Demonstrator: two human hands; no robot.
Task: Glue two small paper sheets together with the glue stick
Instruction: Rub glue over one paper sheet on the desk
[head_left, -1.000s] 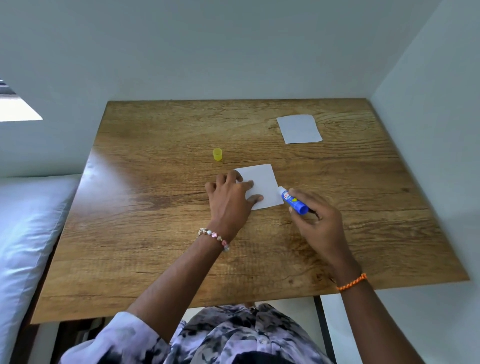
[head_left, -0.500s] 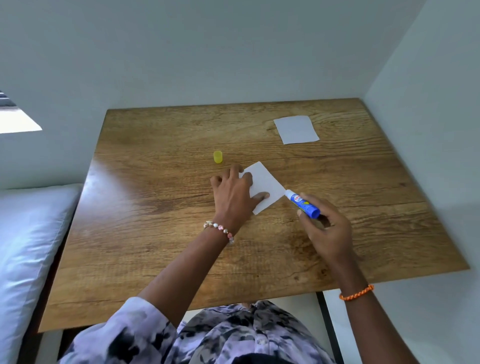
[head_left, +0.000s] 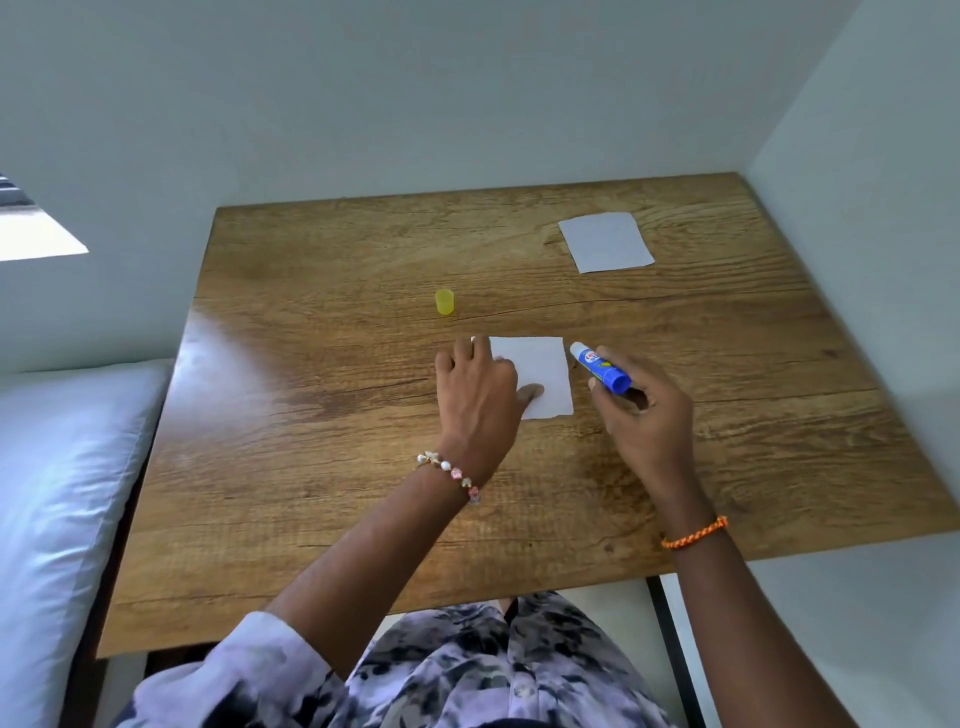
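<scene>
A small white paper sheet (head_left: 540, 371) lies flat in the middle of the wooden table (head_left: 322, 467). My left hand (head_left: 478, 400) presses on its left part, fingers spread and thumb on the paper. My right hand (head_left: 644, 421) holds an uncapped blue glue stick (head_left: 600, 366), its white tip pointing up-left just beside the sheet's right edge. A second white sheet (head_left: 605, 241) lies apart at the table's far right. The yellow glue cap (head_left: 444, 302) stands upright behind the near sheet.
Walls close off the table at the back and on the right. A white cushion or mattress (head_left: 57, 483) lies along the table's left side. A dark table leg (head_left: 670, 639) shows below the front edge.
The near sheet has turned from a diagonal lie to square with the table. My right hand with the glue stick has shifted slightly; its tip sits beside the sheet's right edge.
</scene>
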